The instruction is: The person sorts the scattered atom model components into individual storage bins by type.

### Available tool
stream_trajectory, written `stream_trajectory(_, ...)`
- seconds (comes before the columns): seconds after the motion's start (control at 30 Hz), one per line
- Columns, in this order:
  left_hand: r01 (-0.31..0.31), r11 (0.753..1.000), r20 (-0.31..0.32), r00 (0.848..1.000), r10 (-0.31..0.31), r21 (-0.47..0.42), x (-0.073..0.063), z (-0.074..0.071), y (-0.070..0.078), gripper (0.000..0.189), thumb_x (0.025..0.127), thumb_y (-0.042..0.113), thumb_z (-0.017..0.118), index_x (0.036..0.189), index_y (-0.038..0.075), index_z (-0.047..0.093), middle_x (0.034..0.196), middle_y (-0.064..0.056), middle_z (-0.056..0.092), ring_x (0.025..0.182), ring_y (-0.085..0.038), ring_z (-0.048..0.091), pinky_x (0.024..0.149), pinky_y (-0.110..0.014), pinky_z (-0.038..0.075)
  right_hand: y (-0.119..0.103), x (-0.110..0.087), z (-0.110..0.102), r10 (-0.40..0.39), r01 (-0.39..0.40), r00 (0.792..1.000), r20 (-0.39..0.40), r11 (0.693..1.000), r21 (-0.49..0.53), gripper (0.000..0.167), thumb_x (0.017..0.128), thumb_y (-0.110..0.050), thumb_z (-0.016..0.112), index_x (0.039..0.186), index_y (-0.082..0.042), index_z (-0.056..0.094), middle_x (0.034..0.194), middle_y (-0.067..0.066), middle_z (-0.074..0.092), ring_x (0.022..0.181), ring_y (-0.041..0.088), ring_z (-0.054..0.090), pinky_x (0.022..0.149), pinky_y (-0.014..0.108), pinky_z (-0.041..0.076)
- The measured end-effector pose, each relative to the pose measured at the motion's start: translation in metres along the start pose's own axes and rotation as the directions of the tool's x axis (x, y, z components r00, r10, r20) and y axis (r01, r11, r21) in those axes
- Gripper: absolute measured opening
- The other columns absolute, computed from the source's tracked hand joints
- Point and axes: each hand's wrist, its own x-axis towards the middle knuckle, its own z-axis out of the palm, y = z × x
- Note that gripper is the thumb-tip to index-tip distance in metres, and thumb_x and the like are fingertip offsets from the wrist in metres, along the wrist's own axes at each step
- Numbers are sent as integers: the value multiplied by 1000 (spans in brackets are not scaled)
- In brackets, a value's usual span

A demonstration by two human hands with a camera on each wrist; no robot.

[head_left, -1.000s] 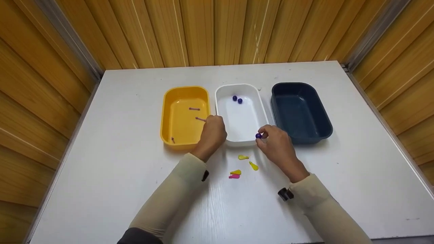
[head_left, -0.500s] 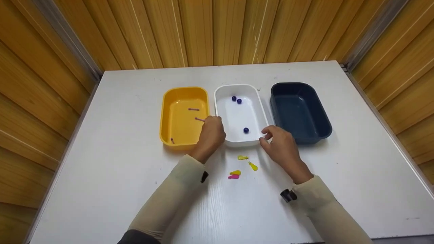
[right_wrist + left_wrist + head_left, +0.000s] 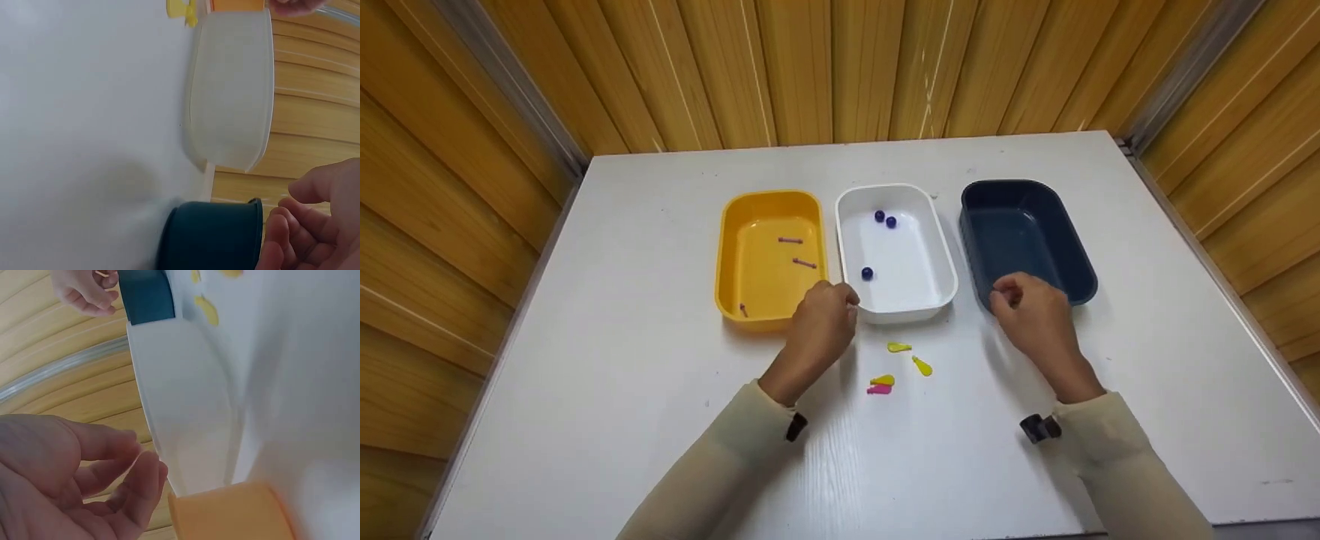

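Note:
My left hand hovers at the near corner between the yellow bin and the white bin. In the left wrist view its fingers curve loosely, with nothing seen between them. Near the front of the dark blue bin is my right hand, fingers loosely bent and holding nothing. Three dark purple beads lie in the white bin: one bead toward the left wall, another bead and a third bead at the back. Small pink-purple rods lie in the yellow bin.
In front of the white bin lie flat bulb-shaped pieces: a yellow piece, a second yellow piece, and a third yellow piece against a pink piece. Wood-patterned panels surround the white table.
My right hand let a purple bead go into the white bin, then moved right to the dark blue bin. The bead rolled left. My left hand drew slightly back toward me.

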Motion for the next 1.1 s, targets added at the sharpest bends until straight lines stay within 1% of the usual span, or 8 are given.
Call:
stream_trajectory(0.07, 3, 1000, 36, 999, -3, 6, -7, 2, -2, 16, 96, 11, 68, 110, 8, 75, 101, -7, 68, 91, -19, 60, 83, -27, 57, 7, 3, -6, 24, -24, 1000, -2, 1000, 1, 17, 92, -11, 65, 101, 2, 72, 89, 19, 71, 84, 31, 64, 73, 38, 46)
stream_trajectory(0.23, -52, 997, 120, 992, 44, 59, -19, 11, -7, 12, 92, 14, 74, 103, 10, 78, 89, -3, 69, 80, -16, 58, 71, -24, 53, 25, 9, -23, 84, -84, 996, -13, 996, -13, 22, 95, -16, 61, 105, 1, 71, 93, 19, 71, 86, 32, 64, 73, 37, 44)
stream_trajectory(0.47, -124, 990, 211, 972, 107, 73, -32, 31, -13, 13, 89, 9, 74, 100, 5, 78, 96, -8, 72, 89, -21, 62, 84, -34, 56, 58, 21, -40, 180, -183, 982, -54, 982, -54, 28, 97, -19, 56, 106, 2, 71, 94, 22, 70, 87, 36, 62, 73, 39, 42)
stream_trajectory(0.57, -166, 982, 216, 966, 144, 87, -34, 39, -15, 12, 86, 6, 72, 96, 3, 78, 93, -9, 73, 88, -21, 65, 82, -35, 56, 71, 25, -46, 232, -235, 972, -49, 969, -76, 31, 97, -19, 54, 109, 4, 70, 97, 23, 67, 92, 40, 60, 75, 41, 41)
stream_trajectory(0.7, -194, 975, 215, 962, 167, 111, -34, 47, -16, 11, 85, 4, 70, 92, 5, 79, 88, -7, 73, 79, -16, 62, 74, -31, 55, 86, 31, -51, 298, -298, 954, -16, 950, -96, 40, 97, -20, 51, 122, 8, 64, 102, 26, 63, 100, 43, 57, 77, 43, 39)
stream_trajectory(0.9, -220, 967, 214, 958, 190, 127, -34, 53, -14, 13, 89, 2, 67, 90, 6, 79, 83, -4, 72, 72, -11, 54, 69, -27, 53, 100, 38, -57, 402, -393, 912, 81, 913, -111, 49, 99, -23, 44, 134, 10, 56, 114, 32, 62, 105, 44, 54, 75, 39, 38)
stream_trajectory(0.97, -236, 962, 207, 957, 205, 138, -34, 55, -13, 15, 89, 0, 66, 87, 6, 79, 81, -4, 72, 70, -11, 52, 68, -27, 53, 104, 39, -59, 423, -412, 899, 115, 904, -111, 50, 100, -24, 42, 134, 9, 57, 115, 33, 65, 98, 40, 61, 71, 36, 42)
stream_trajectory(1.1, -274, 945, 198, 951, 238, 178, -33, 56, -13, 18, 89, -2, 65, 83, 7, 79, 77, -4, 71, 67, -10, 48, 63, -26, 51, 107, 41, -62, 465, -467, 866, 186, 884, -37, 50, 101, -24, 43, 135, 10, 56, 118, 35, 66, 74, 17, 72, 62, 25, 54)
